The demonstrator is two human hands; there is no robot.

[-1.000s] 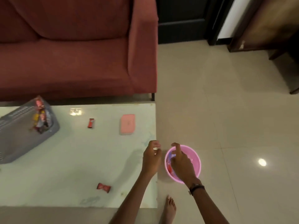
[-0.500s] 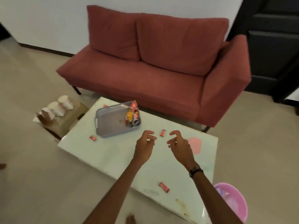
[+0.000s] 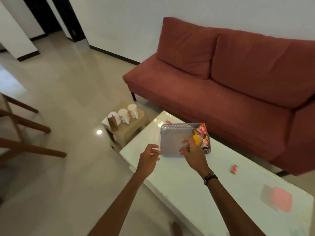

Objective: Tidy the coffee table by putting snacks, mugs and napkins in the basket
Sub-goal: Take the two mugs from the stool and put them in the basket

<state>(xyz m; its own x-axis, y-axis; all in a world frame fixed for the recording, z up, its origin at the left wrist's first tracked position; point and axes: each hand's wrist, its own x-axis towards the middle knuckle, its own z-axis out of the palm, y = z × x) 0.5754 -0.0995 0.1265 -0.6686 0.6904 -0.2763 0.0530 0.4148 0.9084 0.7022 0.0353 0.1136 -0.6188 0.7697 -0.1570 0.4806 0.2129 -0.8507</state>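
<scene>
A grey perforated basket (image 3: 173, 136) stands at the far left end of the white coffee table (image 3: 180, 178). Several colourful snack packets (image 3: 202, 136) lean against its right wall. My right hand (image 3: 193, 153) hovers over the basket's near right corner, fingers spread, nothing in it. My left hand (image 3: 148, 159) hangs at the table's left edge just left of the basket, fingers loosely curled and empty. A small red snack (image 3: 234, 168) lies on the table to the right, another red snack (image 3: 167, 121) behind the basket. A pink napkin (image 3: 279, 199) lies near the table's right end.
Two white mugs (image 3: 127, 114) and a brown paper bag (image 3: 113, 124) sit on a low beige stool (image 3: 133, 129) left of the table. A red sofa (image 3: 238, 86) runs behind it. Wooden chair legs (image 3: 25, 133) stand at the far left. My foot (image 3: 175, 229) shows below.
The view has swung left from the pink bucket on the floor to the table's basket end. Both hands moved from the bucket across the table to the basket, still empty.
</scene>
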